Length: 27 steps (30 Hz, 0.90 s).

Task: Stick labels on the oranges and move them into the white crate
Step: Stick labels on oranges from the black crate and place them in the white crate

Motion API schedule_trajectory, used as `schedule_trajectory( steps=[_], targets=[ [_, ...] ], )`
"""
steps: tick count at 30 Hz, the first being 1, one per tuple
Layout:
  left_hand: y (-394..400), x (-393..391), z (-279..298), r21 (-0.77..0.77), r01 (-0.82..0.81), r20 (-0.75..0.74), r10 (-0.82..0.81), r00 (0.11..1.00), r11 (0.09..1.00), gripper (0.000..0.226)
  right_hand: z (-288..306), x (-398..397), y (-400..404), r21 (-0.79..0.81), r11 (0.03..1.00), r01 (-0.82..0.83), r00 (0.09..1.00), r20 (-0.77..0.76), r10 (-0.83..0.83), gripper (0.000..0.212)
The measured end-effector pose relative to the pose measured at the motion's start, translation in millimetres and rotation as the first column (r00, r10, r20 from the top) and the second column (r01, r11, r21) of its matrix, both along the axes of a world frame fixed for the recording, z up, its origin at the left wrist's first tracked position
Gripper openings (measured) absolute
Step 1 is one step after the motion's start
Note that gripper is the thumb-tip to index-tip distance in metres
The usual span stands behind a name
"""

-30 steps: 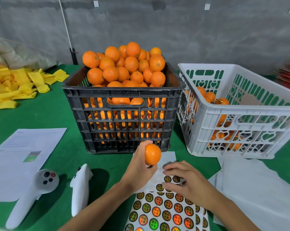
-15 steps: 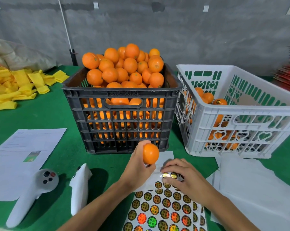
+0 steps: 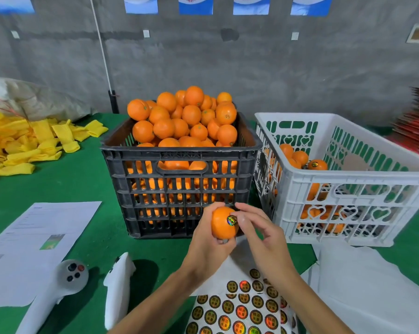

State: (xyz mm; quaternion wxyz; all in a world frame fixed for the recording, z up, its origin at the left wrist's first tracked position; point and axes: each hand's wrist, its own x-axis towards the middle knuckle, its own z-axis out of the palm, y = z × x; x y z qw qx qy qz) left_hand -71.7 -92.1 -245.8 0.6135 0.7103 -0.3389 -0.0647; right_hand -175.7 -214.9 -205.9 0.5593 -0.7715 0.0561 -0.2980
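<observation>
My left hand (image 3: 207, 239) grips an orange (image 3: 221, 224) in front of the black crate (image 3: 179, 189), which is heaped with oranges (image 3: 184, 119). A round shiny label (image 3: 232, 220) sits on the held orange, and the thumb of my right hand (image 3: 259, 232) touches it. The sheet of round labels (image 3: 239, 309) lies below my hands at the bottom of the view. To the right stands the white crate (image 3: 348, 186) with several oranges (image 3: 300, 157) inside, one showing a label.
Two white controllers (image 3: 59, 292) (image 3: 119, 283) lie on the green table at the lower left, beside a printed paper (image 3: 35, 244). Yellow foam sleeves (image 3: 35, 141) are piled at the far left. White paper (image 3: 372, 285) lies in front of the white crate.
My right hand lifted off the label sheet with a label and brought it up to the orange. The left hand raised the orange slightly. The camera tilted upward.
</observation>
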Motion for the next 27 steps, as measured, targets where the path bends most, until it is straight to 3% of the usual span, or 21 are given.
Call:
schedule_trajectory(
  steps=[2, 4, 6, 8, 10, 12, 16, 21, 22, 24, 25, 27],
  targets=[
    [-4, -3, 13, -0.066, 0.008, -0.018, -0.009, 1.0, 0.998, 0.08, 10, 3, 2, -0.078, 0.995, 0.068, 0.998, 0.014, -0.067, 0.027],
    [-5, -6, 28, -0.094, 0.025, 0.027, -0.022, 0.999, 0.995, 0.079, 20, 5, 4, -0.182, 0.978, 0.101, 0.995, 0.008, -0.102, 0.047],
    [-7, -7, 46, -0.08, 0.034, 0.098, -0.026, 0.995, 0.996, 0.079, 34, 4, 5, -0.179, 0.973, 0.144, 0.989, 0.049, -0.137, 0.064],
    [-10, -7, 67, -0.068, 0.002, 0.211, 0.013, 0.977, 0.998, 0.076, 47, 1, 4, -0.261, 0.923, 0.283, 0.95, 0.209, -0.232, 0.055],
    [-15, -5, 89, -0.068, -0.035, 0.329, 0.056, 0.943, 0.997, 0.076, 58, 1, 1, -0.376, 0.79, 0.485, 0.844, 0.438, -0.31, 0.037],
    [-23, 0, 110, -0.061, -0.053, 0.415, 0.074, 0.907, 0.997, 0.08, 69, 4, -1, -0.433, 0.675, 0.597, 0.765, 0.562, -0.315, 0.035],
    [-39, 15, 148, -0.011, -0.028, 0.554, 0.029, 0.832, 1.0, 0.089, 100, 4, -6, -0.481, 0.633, 0.607, 0.788, 0.472, -0.396, 0.06],
    [-72, 28, 198, 0.083, 0.101, 0.676, -0.13, 0.726, 0.991, 0.088, 127, 0, -40, -0.49, 0.556, 0.672, 0.741, 0.462, -0.487, 0.057],
    [-77, 35, 208, 0.105, 0.091, 0.686, -0.138, 0.714, 0.99, 0.082, 131, -1, -47, -0.483, 0.534, 0.694, 0.72, 0.457, -0.522, 0.052],
    [-84, 63, 226, 0.184, -0.102, 0.729, -0.066, 0.681, 0.978, 0.063, 131, -3, -54, -0.453, 0.553, 0.699, 0.715, 0.418, -0.56, 0.046],
    [-84, 83, 230, 0.283, -0.257, 0.733, -0.035, 0.679, 0.924, 0.053, 129, -4, -54, -0.447, 0.586, 0.675, 0.737, 0.393, -0.549, 0.046],
    [-79, 125, 230, 0.624, -0.452, 0.62, -0.052, 0.783, 0.638, 0.044, 119, -6, -45, -0.49, 0.635, 0.598, 0.802, 0.346, -0.488, 0.047]
  ],
)
